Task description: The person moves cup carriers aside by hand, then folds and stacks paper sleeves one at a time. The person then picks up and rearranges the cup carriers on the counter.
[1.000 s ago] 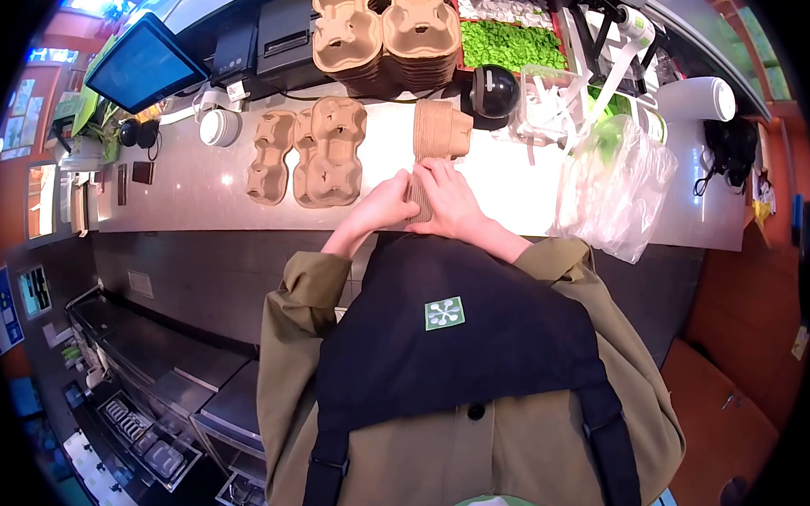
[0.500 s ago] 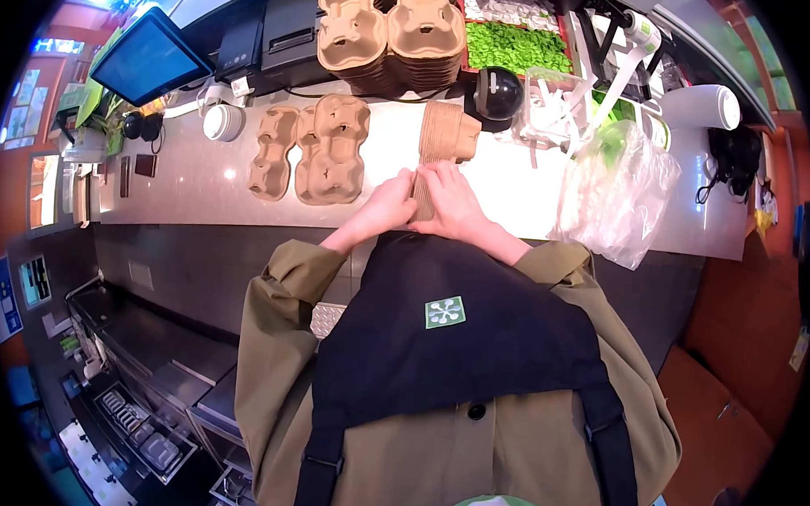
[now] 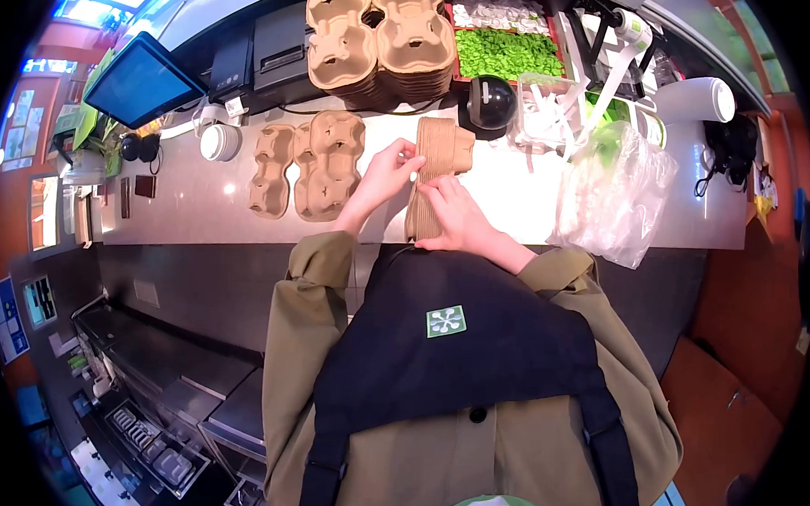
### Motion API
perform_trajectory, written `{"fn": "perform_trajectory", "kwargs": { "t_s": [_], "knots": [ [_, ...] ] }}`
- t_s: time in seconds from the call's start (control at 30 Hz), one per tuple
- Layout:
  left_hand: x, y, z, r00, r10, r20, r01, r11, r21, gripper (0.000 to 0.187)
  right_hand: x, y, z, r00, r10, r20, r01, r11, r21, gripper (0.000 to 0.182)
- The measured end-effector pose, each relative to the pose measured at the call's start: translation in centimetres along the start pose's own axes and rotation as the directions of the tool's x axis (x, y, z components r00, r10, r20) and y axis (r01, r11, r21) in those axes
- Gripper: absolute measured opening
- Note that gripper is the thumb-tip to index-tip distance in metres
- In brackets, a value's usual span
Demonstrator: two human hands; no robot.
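A stack of brown moulded-pulp cup carriers stands on its side at the counter's near edge, its many thin rims facing up. My left hand is at the stack's left face, thumb and fingers pinched at the rim of the outermost carriers. Lower down, my right hand wraps the near end of the stack, thumb close to the apron and fingers over the rims. To the left, loose cup carriers lie on the counter, two of them overlapping, with a single carrier beside them.
Tall piles of cup carriers stand at the back, near a black printer. A black round device, a tray of green packets and a clear plastic bag are to the right. A tablet screen stands at left.
My left hand has shifted away along the stack and now pinches its left rim. My right hand stays on the near end, with more of the stack's rims showing between the hands.
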State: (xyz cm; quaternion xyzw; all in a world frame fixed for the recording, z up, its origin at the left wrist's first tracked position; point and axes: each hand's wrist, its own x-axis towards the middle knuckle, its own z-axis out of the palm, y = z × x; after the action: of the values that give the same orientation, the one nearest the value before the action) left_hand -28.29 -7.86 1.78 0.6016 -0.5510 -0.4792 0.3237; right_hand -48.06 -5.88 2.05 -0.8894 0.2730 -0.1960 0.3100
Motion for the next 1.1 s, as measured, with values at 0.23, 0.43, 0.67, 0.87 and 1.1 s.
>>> {"fn": "perform_trajectory", "kwargs": {
  "t_s": [0.23,0.43,0.67,0.87,1.1],
  "knots": [
    [-1.2,-0.8,2.0,0.95,0.2,-0.239,-0.088,0.908,0.41,0.022,0.3,-0.4,0.0,0.998,-0.012,-0.06,0.012,1.0,-0.007,0.083],
    [-1.3,-1.2,1.9,0.814,0.085,-0.574,0.329,0.746,0.578,0.023,-0.2,-0.7,-0.2,0.992,0.049,-0.12,-0.053,0.998,-0.03,0.08],
    [-5.1,4.9,-9.0,0.692,0.117,-0.713,0.243,0.892,0.382,0.025,0.6,-1.1,-2.2,0.99,0.058,-0.131,-0.053,0.998,0.04,0.068],
    [1.2,15.3,-15.0,0.915,0.379,-0.143,-0.25,0.806,0.537,0.018,8.1,-0.8,-8.1,0.842,0.239,-0.484,0.0,0.896,0.444,0.066],
    [17.6,17.4,-15.7,0.992,0.082,0.094,-0.125,0.686,0.717,0.021,9.4,0.3,-11.0,0.786,0.295,-0.543,-0.043,0.903,0.428,0.045]
  ]
}}
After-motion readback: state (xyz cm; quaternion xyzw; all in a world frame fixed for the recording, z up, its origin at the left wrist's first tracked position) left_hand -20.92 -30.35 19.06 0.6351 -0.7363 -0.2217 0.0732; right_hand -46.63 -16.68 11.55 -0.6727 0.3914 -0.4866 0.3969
